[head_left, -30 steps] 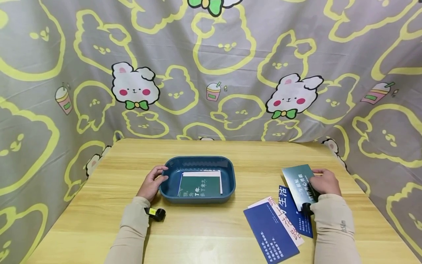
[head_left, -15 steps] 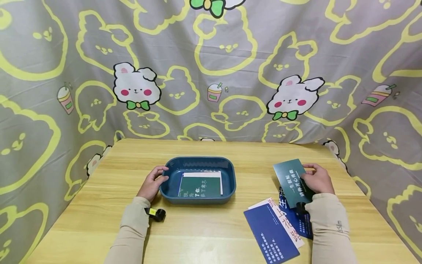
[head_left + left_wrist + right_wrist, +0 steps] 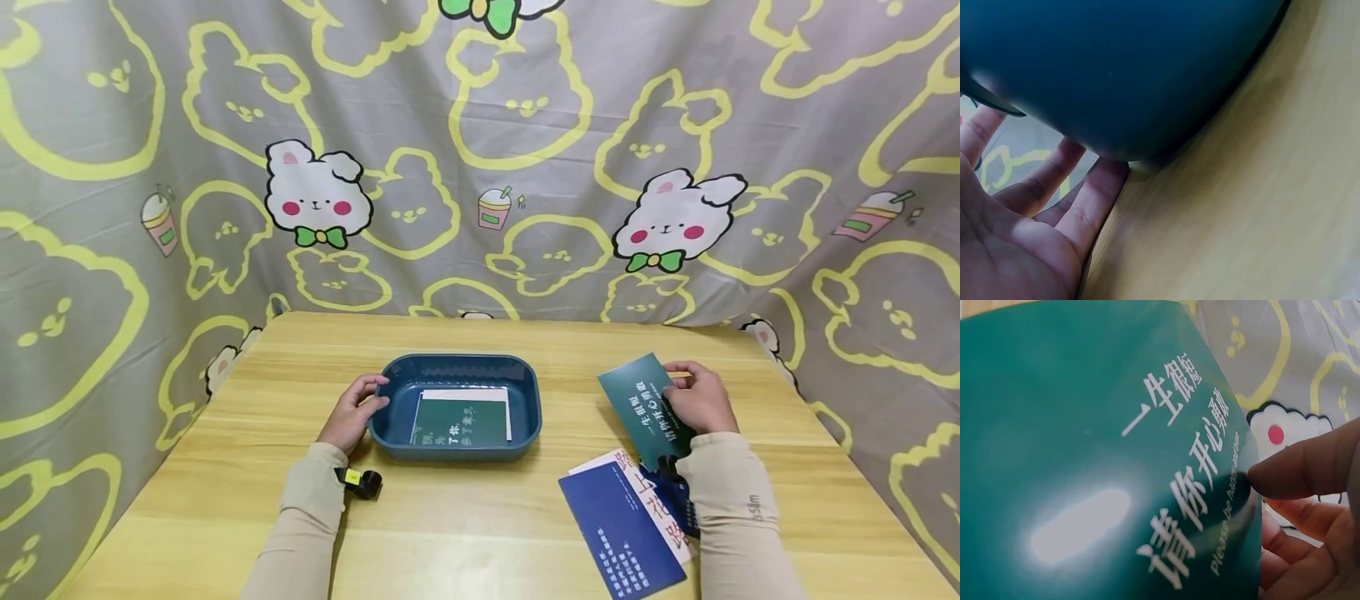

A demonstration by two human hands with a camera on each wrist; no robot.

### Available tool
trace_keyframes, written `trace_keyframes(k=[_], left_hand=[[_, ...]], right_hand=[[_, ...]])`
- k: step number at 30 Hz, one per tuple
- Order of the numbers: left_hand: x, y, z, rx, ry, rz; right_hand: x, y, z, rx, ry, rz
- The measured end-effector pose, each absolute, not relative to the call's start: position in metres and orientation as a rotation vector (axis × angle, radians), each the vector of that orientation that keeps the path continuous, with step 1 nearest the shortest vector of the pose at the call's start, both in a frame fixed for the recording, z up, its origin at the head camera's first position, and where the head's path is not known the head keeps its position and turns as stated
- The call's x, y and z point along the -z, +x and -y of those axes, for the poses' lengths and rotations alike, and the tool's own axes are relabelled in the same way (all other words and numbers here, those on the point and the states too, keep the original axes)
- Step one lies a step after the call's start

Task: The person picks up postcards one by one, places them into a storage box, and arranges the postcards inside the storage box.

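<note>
My right hand (image 3: 701,398) pinches a green card (image 3: 637,408) with white Chinese lettering by its right edge, thumb on the printed face. The card is raised and tilted, partly covering a dark blue card (image 3: 678,500) on the table. My left hand (image 3: 351,417) touches the left end of a dark teal basin (image 3: 457,452); in the left wrist view its fingers (image 3: 1094,200) lie fairly straight against the outer wall. Inside the basin, another green card (image 3: 480,422) overlaps a white-edged card (image 3: 465,393).
A blue card (image 3: 622,533) lies on the wooden table (image 3: 465,533), on top of a white card with red lettering (image 3: 660,504). These sit right of the basin, toward the front. A patterned grey curtain (image 3: 420,125) hangs behind the table and along its sides.
My right hand has carried the green card left and slightly away from me, over the table toward the basin. My left hand stays at the basin's side. The head view has shifted slightly.
</note>
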State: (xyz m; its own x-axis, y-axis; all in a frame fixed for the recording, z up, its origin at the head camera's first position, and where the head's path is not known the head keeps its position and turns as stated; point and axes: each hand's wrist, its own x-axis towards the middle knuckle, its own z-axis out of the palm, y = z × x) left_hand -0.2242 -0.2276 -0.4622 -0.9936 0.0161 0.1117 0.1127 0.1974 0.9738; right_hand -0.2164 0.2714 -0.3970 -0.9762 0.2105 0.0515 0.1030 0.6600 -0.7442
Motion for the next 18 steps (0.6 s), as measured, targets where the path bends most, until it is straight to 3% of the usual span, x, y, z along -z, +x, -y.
trace_keyframes(k=[18], left_hand=[[0.462, -0.223, 0.227, 1.962, -0.129, 2.357]], right_hand=[[0.377, -0.235, -0.237, -1.204, -0.089, 2.726]])
